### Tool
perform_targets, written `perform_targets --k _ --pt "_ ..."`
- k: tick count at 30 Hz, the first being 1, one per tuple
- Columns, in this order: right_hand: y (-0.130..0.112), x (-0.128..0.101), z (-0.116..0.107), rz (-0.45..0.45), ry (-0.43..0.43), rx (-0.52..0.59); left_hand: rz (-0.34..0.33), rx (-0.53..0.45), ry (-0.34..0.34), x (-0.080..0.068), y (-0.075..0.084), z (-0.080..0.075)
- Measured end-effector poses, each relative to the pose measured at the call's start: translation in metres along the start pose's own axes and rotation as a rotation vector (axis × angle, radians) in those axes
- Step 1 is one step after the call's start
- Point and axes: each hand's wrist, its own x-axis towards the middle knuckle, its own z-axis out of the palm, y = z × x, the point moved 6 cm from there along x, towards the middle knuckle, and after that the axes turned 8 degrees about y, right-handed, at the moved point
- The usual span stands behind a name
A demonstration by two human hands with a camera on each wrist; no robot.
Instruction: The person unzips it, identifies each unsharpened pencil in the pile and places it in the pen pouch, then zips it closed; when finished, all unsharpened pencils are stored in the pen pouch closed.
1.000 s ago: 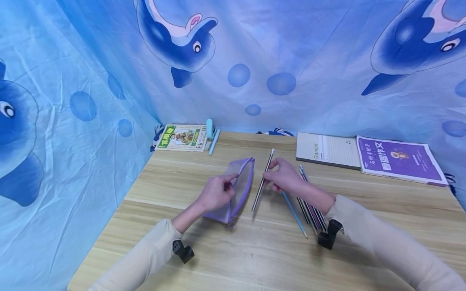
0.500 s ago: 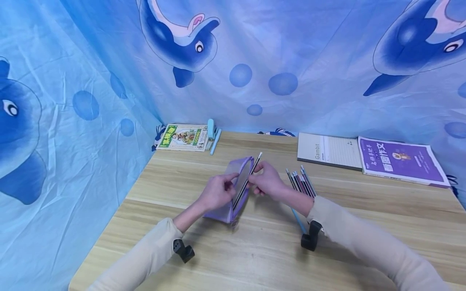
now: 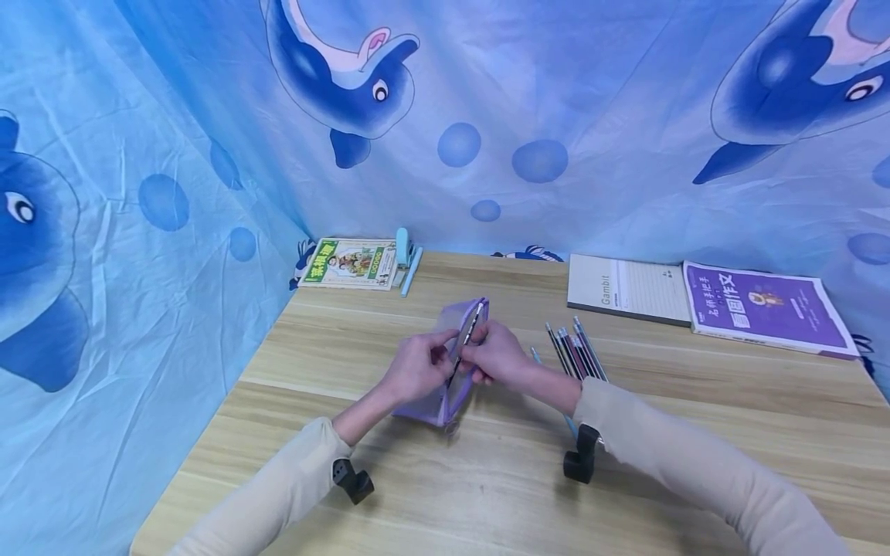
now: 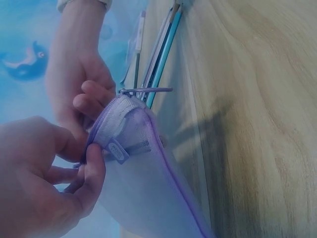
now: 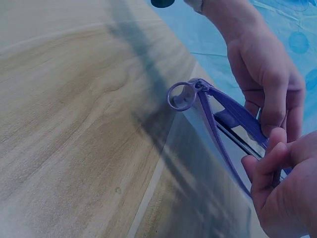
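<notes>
A translucent mesh pencil case (image 3: 420, 409) with purple zipper edging stands open on the table. My left hand (image 3: 419, 364) pinches its near zipper edge between thumb and fingers; the left wrist view shows that grip by a small label (image 4: 118, 151). My right hand (image 3: 497, 354) pinches a dark striped pencil (image 3: 474, 323), which lies along the case's mouth with its lower part inside. In the right wrist view the pencil (image 5: 237, 140) sits between the two zipper edges, close to a round purple zipper pull (image 5: 182, 96).
Several striped pencils (image 3: 575, 349) and a blue pencil (image 3: 572, 427) lie right of the case, partly under the right forearm. At the back left are a comic-covered book (image 3: 351, 264), a stapler (image 3: 402, 247) and a light blue pen (image 3: 412, 272). A notebook (image 3: 626, 289) and purple book (image 3: 768, 307) lie back right.
My right hand has carried the striped pencil left from beside the pencil case and lowered it into the open mouth. The left hand has kept its hold on the edge.
</notes>
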Motion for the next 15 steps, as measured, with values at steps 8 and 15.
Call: perform_targets --k 8,15 --pt "-0.001 0.0 -0.006 0.008 -0.028 -0.002 0.002 -0.029 0.027 -0.002 0.002 -0.004" --pt "0.002 0.0 -0.047 -0.032 -0.037 -0.126 -0.002 -0.013 0.037 -0.001 0.0 -0.006"
